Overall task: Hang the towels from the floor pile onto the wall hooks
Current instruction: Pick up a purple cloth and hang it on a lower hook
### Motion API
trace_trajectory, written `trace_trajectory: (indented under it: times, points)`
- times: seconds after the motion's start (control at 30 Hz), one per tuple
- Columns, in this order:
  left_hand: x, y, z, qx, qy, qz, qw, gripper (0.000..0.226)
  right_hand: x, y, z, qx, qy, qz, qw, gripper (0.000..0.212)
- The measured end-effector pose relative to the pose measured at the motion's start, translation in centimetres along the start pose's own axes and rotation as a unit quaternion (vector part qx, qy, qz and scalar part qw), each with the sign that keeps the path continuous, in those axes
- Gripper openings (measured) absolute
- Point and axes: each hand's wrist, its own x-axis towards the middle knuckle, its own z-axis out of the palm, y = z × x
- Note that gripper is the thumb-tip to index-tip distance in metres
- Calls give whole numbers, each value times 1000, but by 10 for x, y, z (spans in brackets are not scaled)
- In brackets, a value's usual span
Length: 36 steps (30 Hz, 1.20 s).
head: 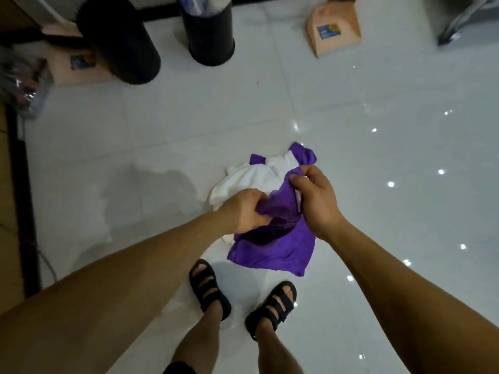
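Note:
I hold a purple towel (272, 247) in both hands above the floor pile. My left hand (243, 210) grips its left part with curled fingers. My right hand (314, 201) pinches its upper edge between thumb and fingers. The cloth hangs down in folds below my hands. Under it on the white tiles lies a white towel (248, 179), and another purple towel (302, 153) pokes out behind it. No wall hooks are in view.
My feet in black sandals (208, 287) stand just in front of the pile. Two black cylinders (208, 31) stand at the back, one of them (118, 39) further left. A tan box (333, 25) sits back right. Clutter in plastic (24, 85) lies at the left.

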Motion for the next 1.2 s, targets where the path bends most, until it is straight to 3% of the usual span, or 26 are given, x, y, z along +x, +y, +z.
trace_trajectory:
  times: [0.1, 0.2, 0.3, 0.37, 0.5, 0.57, 0.63, 0.73, 0.8, 0.9, 1.0, 1.1, 1.2]
  points:
    - [-43, 39, -59, 62, 28, -18, 998, 15, -29, -90, -6, -35, 13, -35, 999, 11]
    - [-91, 72, -120, 93, 60, -31, 993, 20, -52, -169, -13, -35, 35, -52, 997, 9]
    - [-134, 103, -173, 104, 118, -58, 986, 10, -69, -226, -18, -87, -17, -83, 993, 7]
    - [-159, 126, -199, 64, 168, -78, 981, 11, -83, -250, -18, -152, -70, -100, 981, 21]
    - [-215, 173, -225, -85, 259, -108, 956, 17, -109, -289, -22, -324, -178, -124, 921, 53]
    - [-248, 191, -232, -103, 259, -117, 953, 17, -118, -306, -28, -390, -196, -166, 884, 49]
    - [-281, 209, -236, -123, 241, -125, 955, 19, -124, -323, -31, -422, -139, -238, 863, 32]
    - [-312, 241, -236, -233, 297, -104, 920, 22, -143, -346, -13, -366, -34, -315, 875, 21]
    - [-326, 269, -234, -328, 369, -68, 867, 16, -166, -358, 13, -288, -40, -327, 899, 22]
    - [-349, 310, -234, -420, 414, -30, 807, 16, -204, -369, 51, -213, -117, -336, 910, 23]
    - [-381, 336, -235, -433, 433, 6, 790, 10, -248, -377, 71, -135, -244, -334, 900, 34]
    - [-417, 352, -237, -460, 423, 34, 780, 14, -289, -380, 78, -110, -385, -332, 854, 52]
    - [-457, 353, -237, -453, 425, 80, 779, 12, -324, -384, 91, -169, -407, -381, 813, 55]
